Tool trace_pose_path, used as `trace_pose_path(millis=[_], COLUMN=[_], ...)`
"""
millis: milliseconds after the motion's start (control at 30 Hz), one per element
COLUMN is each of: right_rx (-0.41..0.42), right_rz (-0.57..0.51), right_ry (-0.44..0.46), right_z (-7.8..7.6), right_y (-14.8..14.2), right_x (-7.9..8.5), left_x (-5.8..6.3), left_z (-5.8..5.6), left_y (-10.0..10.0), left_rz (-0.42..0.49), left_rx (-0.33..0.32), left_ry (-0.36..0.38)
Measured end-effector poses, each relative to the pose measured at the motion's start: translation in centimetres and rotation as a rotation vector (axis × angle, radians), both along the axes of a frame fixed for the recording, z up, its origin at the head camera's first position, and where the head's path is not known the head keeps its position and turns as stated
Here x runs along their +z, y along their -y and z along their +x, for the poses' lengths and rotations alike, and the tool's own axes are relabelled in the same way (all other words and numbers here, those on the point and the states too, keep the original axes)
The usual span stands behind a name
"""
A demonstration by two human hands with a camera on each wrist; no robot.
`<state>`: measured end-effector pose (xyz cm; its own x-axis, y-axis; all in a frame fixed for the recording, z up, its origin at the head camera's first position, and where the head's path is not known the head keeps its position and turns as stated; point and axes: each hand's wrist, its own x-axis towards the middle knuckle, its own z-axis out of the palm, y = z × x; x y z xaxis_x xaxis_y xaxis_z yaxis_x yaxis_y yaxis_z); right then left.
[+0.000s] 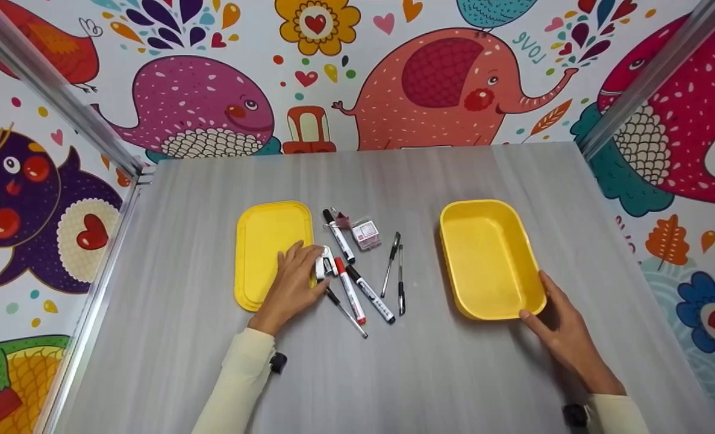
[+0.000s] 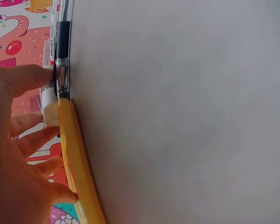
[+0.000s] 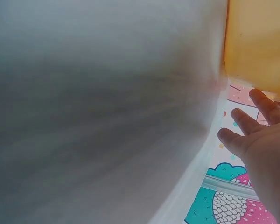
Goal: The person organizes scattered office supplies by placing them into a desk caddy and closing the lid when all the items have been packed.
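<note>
In the head view, my left hand [image 1: 294,283] lies over the right side of a flat yellow lid [image 1: 261,241]. Its thumb and forefinger stand apart on either side of a small white object [image 1: 320,269] with a dark part, whose kind is unclear. The left wrist view shows the fingers spread beside the lid's edge [image 2: 79,158] and a black-capped pen [image 2: 63,39]. With thumb and forefinger, my right hand [image 1: 565,325] holds the near right corner of an open yellow plastic box [image 1: 490,259]. The other fingers [image 3: 245,121] stretch out under it in the right wrist view.
Between lid and box lie a red marker [image 1: 350,290], black markers [image 1: 371,294], [image 1: 339,235] several pens [image 1: 401,280], a small clear box [image 1: 366,234] with a label and a dark pink item [image 1: 342,221]. A grey table [image 1: 387,380] meets patterned walls.
</note>
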<state>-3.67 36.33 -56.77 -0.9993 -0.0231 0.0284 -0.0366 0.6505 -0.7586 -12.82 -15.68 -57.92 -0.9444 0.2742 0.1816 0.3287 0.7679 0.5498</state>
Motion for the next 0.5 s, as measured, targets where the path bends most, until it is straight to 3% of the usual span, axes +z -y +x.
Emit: trace_pose_path(millis=[500], right_rx=[0.008], right_rz=[0.006], right_ry=[-0.042], right_z=[0.15], right_y=[-0.13], right_x=[-0.33], left_x=[0.56], left_z=[-0.62], left_y=[0.8], left_rz=[0.015], left_rx=[-0.036], left_ry=[0.078])
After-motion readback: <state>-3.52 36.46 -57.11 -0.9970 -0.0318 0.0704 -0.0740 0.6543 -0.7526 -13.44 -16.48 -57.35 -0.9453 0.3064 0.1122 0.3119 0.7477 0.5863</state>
